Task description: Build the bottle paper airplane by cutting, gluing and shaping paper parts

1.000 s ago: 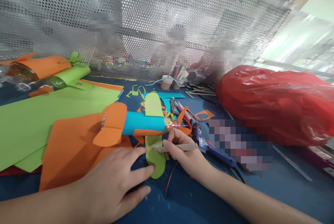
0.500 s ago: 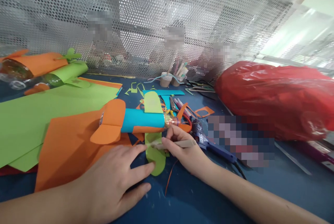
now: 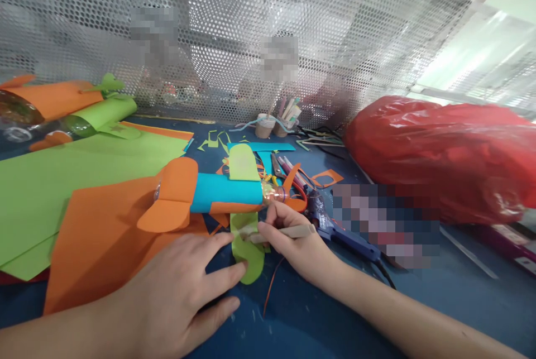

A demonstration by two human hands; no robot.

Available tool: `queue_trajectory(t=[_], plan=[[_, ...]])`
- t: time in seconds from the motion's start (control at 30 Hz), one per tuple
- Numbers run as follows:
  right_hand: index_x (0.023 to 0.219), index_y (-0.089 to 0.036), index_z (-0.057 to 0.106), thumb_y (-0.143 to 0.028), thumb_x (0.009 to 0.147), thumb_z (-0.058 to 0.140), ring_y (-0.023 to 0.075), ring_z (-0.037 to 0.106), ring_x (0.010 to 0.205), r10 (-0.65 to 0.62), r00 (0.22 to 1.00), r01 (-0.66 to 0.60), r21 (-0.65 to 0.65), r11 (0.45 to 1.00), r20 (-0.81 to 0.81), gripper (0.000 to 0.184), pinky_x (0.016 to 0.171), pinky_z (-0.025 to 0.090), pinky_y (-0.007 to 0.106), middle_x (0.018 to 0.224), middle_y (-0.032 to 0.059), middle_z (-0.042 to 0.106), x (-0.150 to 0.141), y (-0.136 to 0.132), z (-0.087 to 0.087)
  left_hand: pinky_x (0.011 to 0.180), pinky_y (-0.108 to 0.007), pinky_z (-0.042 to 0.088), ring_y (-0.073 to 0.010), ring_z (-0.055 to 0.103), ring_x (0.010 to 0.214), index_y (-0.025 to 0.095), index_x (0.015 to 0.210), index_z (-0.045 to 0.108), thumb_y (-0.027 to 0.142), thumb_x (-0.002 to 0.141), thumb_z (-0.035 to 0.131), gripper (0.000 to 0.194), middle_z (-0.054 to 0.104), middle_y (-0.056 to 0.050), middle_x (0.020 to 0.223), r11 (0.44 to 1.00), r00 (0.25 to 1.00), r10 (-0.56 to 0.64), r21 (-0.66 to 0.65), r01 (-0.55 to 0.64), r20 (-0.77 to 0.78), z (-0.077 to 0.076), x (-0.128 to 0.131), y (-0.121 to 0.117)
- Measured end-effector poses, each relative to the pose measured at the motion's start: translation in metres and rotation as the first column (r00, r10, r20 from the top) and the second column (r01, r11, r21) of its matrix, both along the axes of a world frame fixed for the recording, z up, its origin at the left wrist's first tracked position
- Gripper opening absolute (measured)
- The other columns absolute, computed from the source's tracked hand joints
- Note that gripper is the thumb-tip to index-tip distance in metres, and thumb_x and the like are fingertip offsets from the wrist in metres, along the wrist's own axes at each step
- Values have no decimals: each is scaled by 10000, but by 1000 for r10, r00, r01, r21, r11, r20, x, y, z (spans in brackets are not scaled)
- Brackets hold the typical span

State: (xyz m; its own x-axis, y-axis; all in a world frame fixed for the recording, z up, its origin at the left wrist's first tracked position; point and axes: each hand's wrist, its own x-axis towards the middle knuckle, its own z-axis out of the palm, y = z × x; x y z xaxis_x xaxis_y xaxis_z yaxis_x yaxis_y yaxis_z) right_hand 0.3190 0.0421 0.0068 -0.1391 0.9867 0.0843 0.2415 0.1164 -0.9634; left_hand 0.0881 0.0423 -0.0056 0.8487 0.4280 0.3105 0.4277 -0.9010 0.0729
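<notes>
Before me lies a plastic bottle wrapped in blue paper, with orange paper fins at its left end. A light green wing sticks out on the far side, a darker green wing on the near side. My right hand grips a pale marker, its tip against the near wing. My left hand is spread, its fingertips on or beside that wing's left edge. The bottle's clear neck points right.
Orange sheets and green sheets lie left, below two more paper-covered bottles. Scissors, a blue glue gun and paper scraps lie to the right. Cups of markers stand by the perforated metal screen. A red bag bulges at right.
The view has shifted slightly, so the bottle and sheets sit a little further left. My right hand still holds the marker at the green wing; my left hand remains spread there.
</notes>
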Motion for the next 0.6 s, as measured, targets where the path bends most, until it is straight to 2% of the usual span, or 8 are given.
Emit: queue_trajectory(t=[0.6], plan=[[684, -228, 428, -362, 863, 600, 94, 319, 501, 11, 1000, -11, 6, 1000, 15, 282, 488, 265, 238, 548, -84, 399, 1, 0, 0, 817, -518, 583, -320, 654, 1057, 291, 1331, 580, 378, 1002, 422, 375, 581, -176, 1319, 1000, 999, -1, -16, 0, -51, 1, 0, 0]])
